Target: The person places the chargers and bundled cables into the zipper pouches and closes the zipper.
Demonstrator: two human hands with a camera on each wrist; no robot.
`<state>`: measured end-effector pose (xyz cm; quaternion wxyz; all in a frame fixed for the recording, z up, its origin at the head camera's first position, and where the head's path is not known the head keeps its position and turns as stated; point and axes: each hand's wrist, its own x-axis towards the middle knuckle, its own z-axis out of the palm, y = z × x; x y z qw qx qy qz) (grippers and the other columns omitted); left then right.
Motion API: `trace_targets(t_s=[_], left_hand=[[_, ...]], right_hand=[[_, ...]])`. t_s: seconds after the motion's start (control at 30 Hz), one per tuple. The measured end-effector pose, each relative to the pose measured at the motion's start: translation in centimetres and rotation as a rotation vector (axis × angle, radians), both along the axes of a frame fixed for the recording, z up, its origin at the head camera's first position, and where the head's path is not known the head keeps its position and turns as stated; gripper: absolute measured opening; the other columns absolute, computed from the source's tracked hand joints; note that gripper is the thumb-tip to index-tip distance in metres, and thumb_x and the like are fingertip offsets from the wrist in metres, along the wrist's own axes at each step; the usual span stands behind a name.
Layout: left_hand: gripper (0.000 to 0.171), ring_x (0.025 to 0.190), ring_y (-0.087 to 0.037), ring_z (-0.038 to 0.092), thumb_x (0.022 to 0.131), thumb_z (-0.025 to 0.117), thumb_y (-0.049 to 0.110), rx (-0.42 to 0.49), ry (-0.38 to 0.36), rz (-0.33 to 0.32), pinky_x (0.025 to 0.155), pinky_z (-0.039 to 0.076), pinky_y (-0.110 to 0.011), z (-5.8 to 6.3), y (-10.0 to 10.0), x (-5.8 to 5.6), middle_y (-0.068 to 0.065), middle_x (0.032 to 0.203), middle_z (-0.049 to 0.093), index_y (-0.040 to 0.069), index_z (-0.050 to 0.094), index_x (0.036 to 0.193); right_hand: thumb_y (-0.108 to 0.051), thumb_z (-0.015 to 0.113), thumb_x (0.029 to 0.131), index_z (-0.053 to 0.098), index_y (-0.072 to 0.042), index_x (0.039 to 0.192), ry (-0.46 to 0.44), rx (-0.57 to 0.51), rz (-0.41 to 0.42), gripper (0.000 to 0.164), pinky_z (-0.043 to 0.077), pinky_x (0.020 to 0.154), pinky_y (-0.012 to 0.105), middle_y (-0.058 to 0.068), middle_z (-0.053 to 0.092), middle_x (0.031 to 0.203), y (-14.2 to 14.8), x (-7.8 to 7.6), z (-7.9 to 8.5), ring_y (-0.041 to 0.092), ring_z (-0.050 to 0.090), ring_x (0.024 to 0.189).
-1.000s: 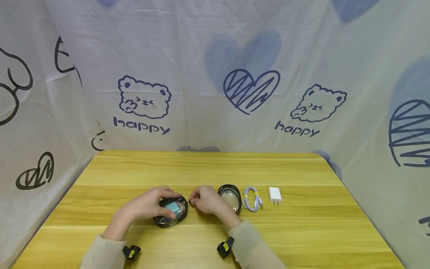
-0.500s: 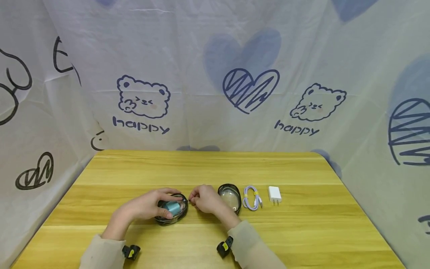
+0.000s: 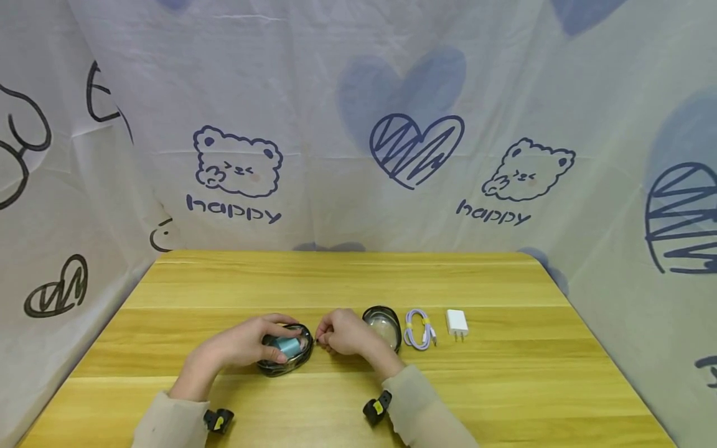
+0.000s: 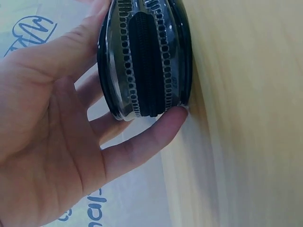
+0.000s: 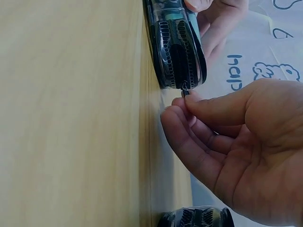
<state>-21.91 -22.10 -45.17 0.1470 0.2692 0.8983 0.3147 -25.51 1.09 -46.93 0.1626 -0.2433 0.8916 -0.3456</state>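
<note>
A small oval see-through zip pouch with black trim is held by my left hand, fingers over its far side and thumb on the near face. Inside it shows a light blue block-like item; I cannot tell its kind. The left wrist view shows the black zipper band on the pouch's edge, with the fingers around it. Between thumb and forefinger my right hand pinches the small zipper pull at the pouch's right end. The zip looks closed where it shows.
A second clear pouch with black trim lies behind the right wrist. Farther right are a coiled lilac cable with yellow ties and a white plug charger. The wooden table meets printed cloth at the back.
The pouch has turned slightly, and the left thumb has shifted a little left, uncovering more of the blue item. The right hand stays at the pouch's right end.
</note>
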Motion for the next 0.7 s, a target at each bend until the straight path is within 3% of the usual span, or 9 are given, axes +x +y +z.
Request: trace_targets(t_s=[0.23, 0.43, 0.7], left_hand=[[0.050, 0.121, -0.029, 0.046, 0.084, 0.072, 0.030, 0.004, -0.009, 0.007, 0.091, 0.047, -0.043, 0.01, -0.12, 0.10, -0.010, 0.142, 0.042, 0.016, 0.059, 0.130], [0.052, 0.115, -0.029, 0.049, 0.081, 0.075, 0.030, 0.023, -0.018, 0.011, 0.090, 0.047, -0.046, 0.41, -0.18, 0.31, -0.011, 0.138, 0.044, 0.013, 0.061, 0.128], [0.053, 0.131, -0.034, 0.037, 0.082, 0.074, 0.024, 0.023, -0.001, -0.070, 0.098, 0.042, -0.051, 0.24, -0.05, 0.23, -0.010, 0.150, 0.034, 0.015, 0.058, 0.132]], right_hand=[[-0.002, 0.056, 0.089, 0.069, -0.009, 0.083, 0.010, 0.005, -0.042, 0.016, 0.043, 0.052, 0.020, 0.000, 0.066, 0.072, -0.35, -0.10, -0.30, 0.007, 0.054, 0.059], [-0.009, 0.058, 0.092, 0.069, -0.013, 0.085, 0.079, 0.028, -0.084, 0.014, 0.044, 0.058, 0.022, -0.005, 0.061, 0.070, -0.67, -0.23, -0.68, 0.007, 0.053, 0.061], [-0.009, 0.059, 0.092, 0.070, -0.012, 0.086, 0.094, 0.025, -0.083, 0.012, 0.044, 0.059, 0.021, -0.005, 0.062, 0.070, -0.78, -0.28, -0.80, 0.006, 0.054, 0.061]])
